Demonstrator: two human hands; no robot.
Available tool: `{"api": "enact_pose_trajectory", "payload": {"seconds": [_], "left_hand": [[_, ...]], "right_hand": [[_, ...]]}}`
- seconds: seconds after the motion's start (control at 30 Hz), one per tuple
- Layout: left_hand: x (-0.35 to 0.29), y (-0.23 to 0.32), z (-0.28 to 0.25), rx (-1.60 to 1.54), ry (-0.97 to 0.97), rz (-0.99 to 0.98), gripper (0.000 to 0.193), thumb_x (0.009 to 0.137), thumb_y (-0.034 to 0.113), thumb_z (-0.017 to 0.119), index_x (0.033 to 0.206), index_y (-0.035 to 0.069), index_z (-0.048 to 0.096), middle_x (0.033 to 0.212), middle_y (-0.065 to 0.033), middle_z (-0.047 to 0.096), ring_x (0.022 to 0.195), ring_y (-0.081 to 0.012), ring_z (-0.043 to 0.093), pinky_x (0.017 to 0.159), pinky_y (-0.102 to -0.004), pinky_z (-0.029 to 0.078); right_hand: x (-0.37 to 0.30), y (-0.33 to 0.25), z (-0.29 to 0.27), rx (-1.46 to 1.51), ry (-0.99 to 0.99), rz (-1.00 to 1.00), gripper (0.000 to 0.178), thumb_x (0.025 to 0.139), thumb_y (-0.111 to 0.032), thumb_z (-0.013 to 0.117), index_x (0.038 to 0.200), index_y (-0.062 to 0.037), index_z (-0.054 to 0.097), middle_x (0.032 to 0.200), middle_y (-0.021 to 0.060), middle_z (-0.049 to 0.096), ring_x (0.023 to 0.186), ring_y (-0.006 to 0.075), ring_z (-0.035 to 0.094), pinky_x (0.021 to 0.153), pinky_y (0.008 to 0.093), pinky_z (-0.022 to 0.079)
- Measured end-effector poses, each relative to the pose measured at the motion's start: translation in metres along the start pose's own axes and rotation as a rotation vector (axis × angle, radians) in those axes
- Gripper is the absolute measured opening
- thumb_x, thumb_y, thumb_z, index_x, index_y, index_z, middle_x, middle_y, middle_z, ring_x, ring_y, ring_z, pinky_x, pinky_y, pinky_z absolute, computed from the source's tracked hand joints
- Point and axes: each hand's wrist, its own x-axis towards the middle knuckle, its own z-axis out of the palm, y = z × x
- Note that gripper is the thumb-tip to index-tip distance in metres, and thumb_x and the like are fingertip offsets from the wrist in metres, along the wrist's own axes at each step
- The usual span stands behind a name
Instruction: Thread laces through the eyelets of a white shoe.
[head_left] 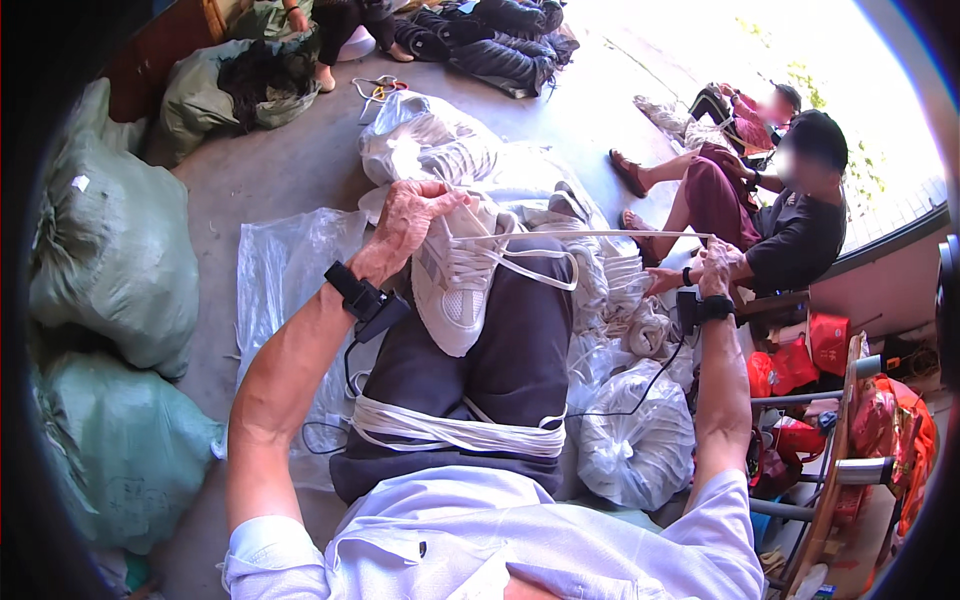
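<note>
A white and grey sneaker (450, 290) rests on my thighs with its toe pointing toward me. My left hand (410, 222) is closed on the sneaker near its tongue and top eyelets. From the eyelets a white shoelace (610, 234) runs taut to the right, its far part pinched in my right hand (717, 268). Another stretch of lace hangs in a loop beside the sneaker's right side. Across my lap lies a bundle of loose white laces (460, 432). Both wrists wear black straps with small devices.
Bagged white shoes (430, 140) and more shoes (610, 275) lie ahead and right. Large green sacks (115, 240) stand left. A clear plastic sheet (285, 280) covers floor beside my legs. A seated person (810, 200) works at right, near a wooden-edged rack (830, 470).
</note>
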Motion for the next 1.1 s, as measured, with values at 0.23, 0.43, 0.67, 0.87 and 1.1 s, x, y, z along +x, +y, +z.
{"api": "enact_pose_trajectory", "payload": {"seconds": [0.23,0.43,0.67,0.87,1.1], "left_hand": [[-0.021,0.0,-0.025,0.096,0.105,-0.071,0.021,0.093,0.023,0.068,0.098,0.005,0.077,0.083,0.0034,0.066,0.079,-0.0052,0.054,0.077,-0.0211,0.042],[-0.018,-0.002,-0.02,0.072,0.107,-0.062,0.022,0.094,0.024,0.067,0.098,0.005,0.077,0.08,0.0048,0.061,0.079,-0.0049,0.049,0.077,-0.0202,0.038],[-0.019,-0.005,-0.026,0.081,0.133,-0.045,0.023,0.093,0.024,0.068,0.099,0.004,0.076,0.084,0.0034,0.064,0.079,-0.0053,0.05,0.077,-0.0208,0.038],[-0.03,0.008,-0.038,0.009,0.497,0.129,0.022,0.092,0.027,0.069,0.101,0.008,0.077,0.085,0.0061,0.067,0.079,-0.0031,0.052,0.073,-0.02,0.038],[-0.063,0.059,-0.181,0.099,0.928,0.133,0.022,0.089,0.022,0.073,0.104,0.007,0.076,0.076,0.0078,0.055,0.064,-0.0014,0.044,0.057,-0.0165,0.037]], "right_hand": [[-0.197,-0.114,0.156,-0.352,-0.174,-0.677,0.007,0.082,-0.004,0.068,0.087,0.0005,0.069,0.089,0.0149,0.067,0.091,0.0298,0.063,0.084,0.0401,0.048],[-0.296,-0.166,0.212,-0.34,-0.656,-0.945,0.018,0.085,-0.026,0.07,0.081,-0.0079,0.069,0.088,0.012,0.058,0.092,0.0317,0.052,0.082,0.0446,0.039],[-0.314,-0.167,0.234,-0.429,-0.717,-0.894,0.014,0.08,-0.022,0.073,0.081,-0.0094,0.069,0.09,0.0099,0.059,0.097,0.0296,0.052,0.086,0.042,0.035],[-0.301,-0.178,0.211,-0.227,-0.857,-0.638,0.014,0.079,-0.006,0.07,0.091,-0.0007,0.068,0.083,0.01,0.065,0.079,0.0225,0.064,0.072,0.0353,0.05],[-0.297,-0.176,0.211,-0.087,-0.818,-0.604,0.017,0.078,-0.011,0.07,0.094,-0.0062,0.069,0.083,0.0069,0.068,0.087,0.0252,0.061,0.088,0.0409,0.041]]}}
